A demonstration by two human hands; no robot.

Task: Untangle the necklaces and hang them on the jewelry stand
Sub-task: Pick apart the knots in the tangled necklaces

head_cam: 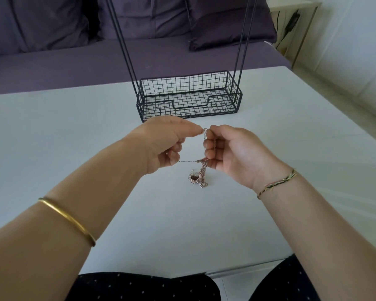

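At centre frame a small silver clasp (205, 130) is pinched between thumb and forefinger of the left hand (161, 142). The chain just beside it is pinched by the right hand (232, 153), whose lower fingers are curled round the links dropping below. Both hands are thus closed on the necklaces (201, 172), with nothing released.

From the pinch the chains run straight down the frame, so the long axis is vertical, clasp end uppermost. They end in a knotted rose-gold lump with a dark pendant (194, 178) just below the hands. Whether that lump rests on the white table (52, 137) or hangs just above it cannot be told. One thin strand (187, 161) is drawn sideways from the left hand's lower fingers to the knot.

The untangling step is judged to be in hand, with nothing hung yet. Next, the clasp would probably need to be opened, or the thin strand eased out of the knot with slack rather than pull.

The stand (189, 98) is set beyond the hands in the upper middle. Its wire basket holds nothing, and its rods leave the frame's top edge.
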